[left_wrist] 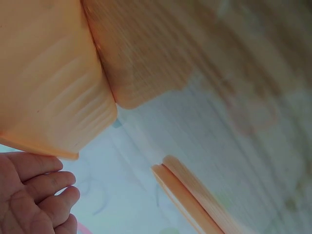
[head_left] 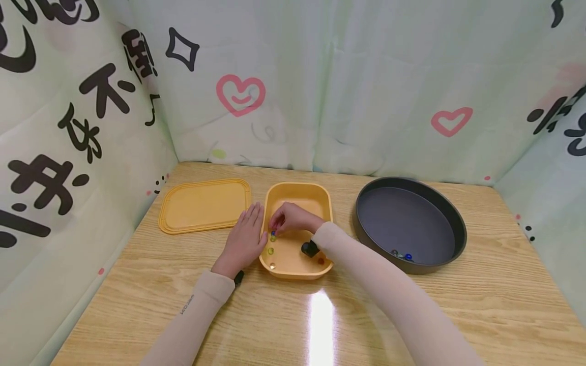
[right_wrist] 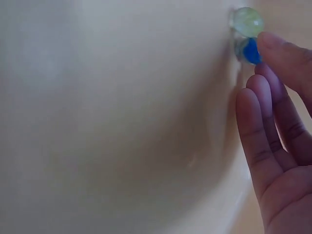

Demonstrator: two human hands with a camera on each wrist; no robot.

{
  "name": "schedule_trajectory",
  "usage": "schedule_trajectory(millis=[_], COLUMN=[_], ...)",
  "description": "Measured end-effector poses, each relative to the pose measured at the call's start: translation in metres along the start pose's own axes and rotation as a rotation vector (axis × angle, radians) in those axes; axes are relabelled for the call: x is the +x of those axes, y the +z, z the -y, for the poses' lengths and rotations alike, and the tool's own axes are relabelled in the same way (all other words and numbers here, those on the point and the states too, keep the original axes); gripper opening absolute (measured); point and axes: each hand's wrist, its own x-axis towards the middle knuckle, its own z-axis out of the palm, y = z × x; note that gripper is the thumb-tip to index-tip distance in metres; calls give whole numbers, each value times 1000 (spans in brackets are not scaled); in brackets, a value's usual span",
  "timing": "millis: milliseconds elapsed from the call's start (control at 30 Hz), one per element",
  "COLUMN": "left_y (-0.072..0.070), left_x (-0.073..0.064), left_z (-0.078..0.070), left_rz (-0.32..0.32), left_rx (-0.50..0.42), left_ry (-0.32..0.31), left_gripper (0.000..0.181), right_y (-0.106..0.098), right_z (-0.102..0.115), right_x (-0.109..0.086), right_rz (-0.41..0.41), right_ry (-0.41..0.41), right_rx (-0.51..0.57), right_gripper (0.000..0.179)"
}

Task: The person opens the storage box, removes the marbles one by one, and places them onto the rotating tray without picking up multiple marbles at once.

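Observation:
Inside the yellow plastic box (head_left: 297, 272), my right hand (head_left: 293, 218) reaches to the left wall. Its thumb and index fingertip pinch a blue marble (right_wrist: 250, 50). Right beside that one sits a yellow-green marble (right_wrist: 248, 21). Further along the same wall are another yellowish marble (head_left: 270, 250) and a clear one (head_left: 272, 265), while a reddish marble (head_left: 321, 261) lies in the near right corner. My left hand (head_left: 244, 239) lies along the outside of the box's left rim, fingers straight, touching the rim in the left wrist view.
A flat yellow lid (head_left: 206, 206) lies on the wooden table (head_left: 366, 315) left of the box. To the right stands a round dark grey pan (head_left: 407, 213), with several marbles (head_left: 408, 257) at its near edge. Printed curtains (head_left: 293, 101) hang behind the table and at both sides.

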Motion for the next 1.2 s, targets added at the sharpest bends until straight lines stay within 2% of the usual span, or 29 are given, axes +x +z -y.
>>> schedule_trajectory(millis=[433,633,767,967,1200], left_y=[0,-1,0,2,1], left_x=[1,-1,-1,0,1], left_z=[0,-2,-3,-2,-2], left_rz=[11,-22,-44,-26,-14], left_rx=[-5,-34,-44,-28,-7], left_ry=[-3,7,15,6,-5], left_gripper=[63,62,61,62,62], right_y=[3,2,-1,-5,-15], right_z=[3,2,1,1,6], right_x=[1,2,1,-1,-6], right_rz=[41,49,46,26,-15], right_ry=[14,18,6,-37,-21], right_rx=[-113,-137,-135,-137,-94], right_gripper=[14,12,11,9,10])
